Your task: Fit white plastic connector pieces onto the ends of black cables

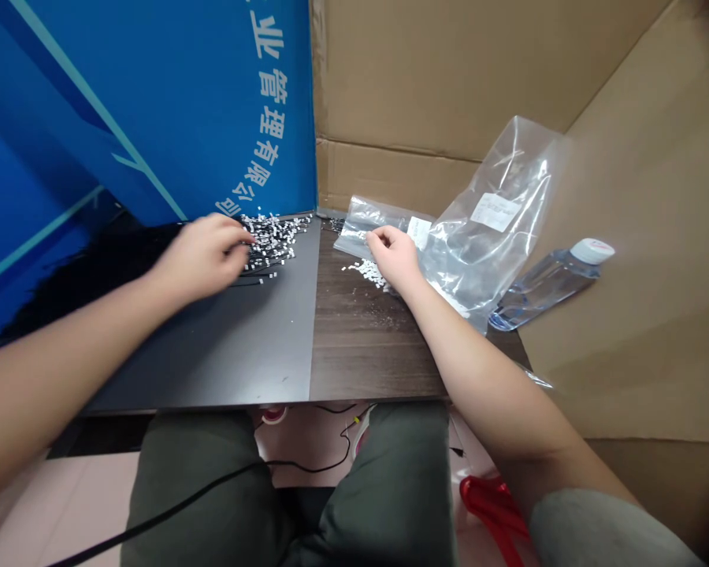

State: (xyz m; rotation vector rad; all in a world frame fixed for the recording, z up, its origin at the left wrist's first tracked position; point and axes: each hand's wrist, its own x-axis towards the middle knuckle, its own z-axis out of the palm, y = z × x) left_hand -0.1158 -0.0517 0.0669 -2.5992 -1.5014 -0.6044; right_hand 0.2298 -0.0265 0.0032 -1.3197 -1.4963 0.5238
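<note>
My left hand (206, 252) is at the edge of a pile of thin black wires with white ends (272, 236). Its fingers are curled together at the wire ends; what they pinch, if anything, cannot be made out. Across the table, my right hand (395, 256) is closed with thumb and forefinger brought together, above a small heap of white plastic pieces (369, 272). Anything between those fingertips is too small or hidden to name. Just behind that hand lies a flat clear bag (360, 216), with a larger labelled clear bag (490, 228) to its right.
A clear bottle with a white cap (552, 283) leans at the right by a cardboard wall (644, 236). A blue printed panel (201, 102) stands at the back left. The dark table (366, 362) ends just before my legs; a black cable (213, 492) crosses below.
</note>
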